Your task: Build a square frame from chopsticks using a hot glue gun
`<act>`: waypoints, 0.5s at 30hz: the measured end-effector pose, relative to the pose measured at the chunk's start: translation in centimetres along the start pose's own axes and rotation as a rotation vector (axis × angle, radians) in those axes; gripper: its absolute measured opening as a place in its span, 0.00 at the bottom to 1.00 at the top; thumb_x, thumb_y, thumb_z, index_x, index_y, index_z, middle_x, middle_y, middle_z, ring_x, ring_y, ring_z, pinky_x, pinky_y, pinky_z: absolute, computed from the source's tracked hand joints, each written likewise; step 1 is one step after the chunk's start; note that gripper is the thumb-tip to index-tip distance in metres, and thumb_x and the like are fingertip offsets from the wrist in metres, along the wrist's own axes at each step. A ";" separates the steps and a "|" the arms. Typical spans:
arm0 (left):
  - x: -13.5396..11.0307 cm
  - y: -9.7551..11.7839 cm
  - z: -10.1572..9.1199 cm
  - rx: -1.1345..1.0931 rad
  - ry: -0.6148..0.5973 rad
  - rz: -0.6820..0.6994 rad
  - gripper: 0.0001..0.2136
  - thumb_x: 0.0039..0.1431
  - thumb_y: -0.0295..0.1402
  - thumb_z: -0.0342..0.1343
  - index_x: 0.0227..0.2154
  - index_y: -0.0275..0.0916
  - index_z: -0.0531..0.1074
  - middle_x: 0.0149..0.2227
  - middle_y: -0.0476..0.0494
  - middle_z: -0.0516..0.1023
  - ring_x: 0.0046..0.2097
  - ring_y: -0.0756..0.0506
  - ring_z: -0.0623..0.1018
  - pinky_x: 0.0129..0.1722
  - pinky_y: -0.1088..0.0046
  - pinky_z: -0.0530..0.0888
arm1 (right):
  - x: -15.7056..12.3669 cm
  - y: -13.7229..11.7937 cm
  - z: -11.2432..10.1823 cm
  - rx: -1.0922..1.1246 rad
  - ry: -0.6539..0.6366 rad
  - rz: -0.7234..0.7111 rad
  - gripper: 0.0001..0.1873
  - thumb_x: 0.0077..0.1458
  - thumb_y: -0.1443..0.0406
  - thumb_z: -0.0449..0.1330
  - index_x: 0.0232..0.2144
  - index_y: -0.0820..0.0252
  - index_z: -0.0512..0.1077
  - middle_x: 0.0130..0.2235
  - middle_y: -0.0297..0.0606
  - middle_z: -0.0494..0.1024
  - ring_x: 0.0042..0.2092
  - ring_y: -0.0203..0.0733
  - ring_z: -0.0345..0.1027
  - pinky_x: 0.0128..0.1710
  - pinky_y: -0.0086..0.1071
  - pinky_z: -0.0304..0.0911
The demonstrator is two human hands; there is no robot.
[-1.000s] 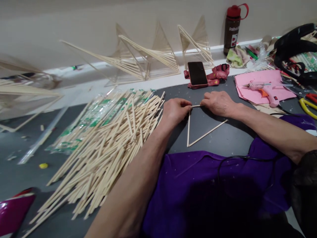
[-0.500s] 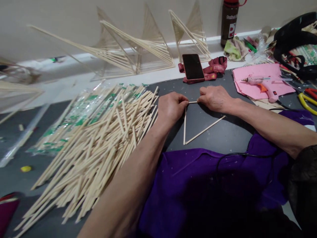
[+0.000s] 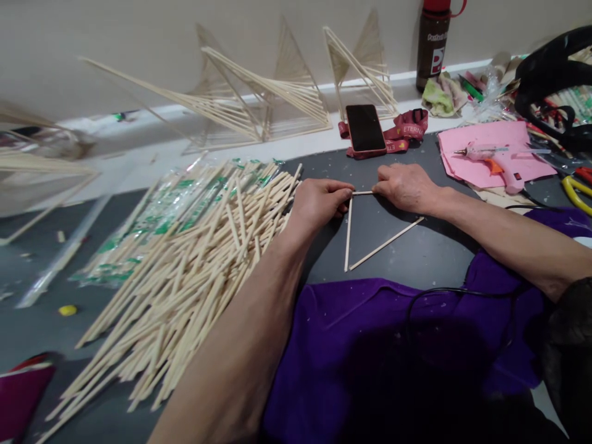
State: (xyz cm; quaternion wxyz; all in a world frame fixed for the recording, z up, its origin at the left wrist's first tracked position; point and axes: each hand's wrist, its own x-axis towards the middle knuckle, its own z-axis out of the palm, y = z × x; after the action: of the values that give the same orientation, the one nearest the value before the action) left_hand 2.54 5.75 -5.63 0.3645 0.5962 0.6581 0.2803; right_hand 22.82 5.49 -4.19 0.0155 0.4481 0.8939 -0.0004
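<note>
On the dark grey tabletop (image 3: 416,253) lies a triangle of thin wooden sticks (image 3: 370,251), its point towards me. My left hand (image 3: 319,203) pinches the triangle's top left corner with closed fingers. My right hand (image 3: 404,185) rests knuckles-up over the top right part, fingers curled on the short top stick (image 3: 362,193) that shows between both hands. A big heap of loose wooden sticks (image 3: 194,259) lies just left of my left forearm.
Finished stick frames (image 3: 259,98) stand along the back ledge. A phone (image 3: 365,127) on a red lanyard, a brown bottle (image 3: 432,43), a glue gun (image 3: 494,163) on pink paper, yellow-handled pliers (image 3: 576,194) and a black bag lie at the right. Purple cloth (image 3: 393,345) covers my lap.
Both hands keep their hold on the stick triangle. My left fingers stretch a little more along the corner. Only the camera has shifted slightly.
</note>
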 end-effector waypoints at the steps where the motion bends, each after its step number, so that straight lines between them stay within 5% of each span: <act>1: -0.1 0.2 0.0 -0.029 0.007 -0.011 0.12 0.50 0.30 0.60 0.36 0.35 0.84 0.19 0.50 0.75 0.22 0.50 0.74 0.24 0.77 0.72 | 0.0 0.0 0.1 0.007 0.002 -0.001 0.24 0.69 0.66 0.45 0.53 0.58 0.79 0.55 0.48 0.77 0.49 0.49 0.67 0.35 0.37 0.52; 11: -1.0 1.3 0.2 -0.204 0.075 -0.063 0.01 0.47 0.26 0.60 0.25 0.37 0.74 0.20 0.52 0.74 0.20 0.52 0.72 0.19 0.79 0.68 | -0.1 -0.1 -0.2 -0.004 -0.003 0.010 0.24 0.70 0.66 0.44 0.52 0.59 0.79 0.55 0.48 0.77 0.49 0.49 0.67 0.35 0.38 0.51; 15: -0.7 0.9 -0.3 -0.275 0.132 -0.027 0.06 0.54 0.28 0.58 0.23 0.39 0.68 0.19 0.53 0.71 0.18 0.53 0.70 0.16 0.81 0.65 | -0.1 0.0 -0.2 0.002 0.003 0.006 0.25 0.70 0.66 0.43 0.52 0.59 0.79 0.55 0.48 0.77 0.48 0.48 0.67 0.35 0.37 0.51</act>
State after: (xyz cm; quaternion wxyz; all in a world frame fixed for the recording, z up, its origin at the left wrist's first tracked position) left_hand 2.88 5.20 -4.63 0.4024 0.5120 0.6441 0.4013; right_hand 22.83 5.39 -4.03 0.0139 0.4506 0.8926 -0.0006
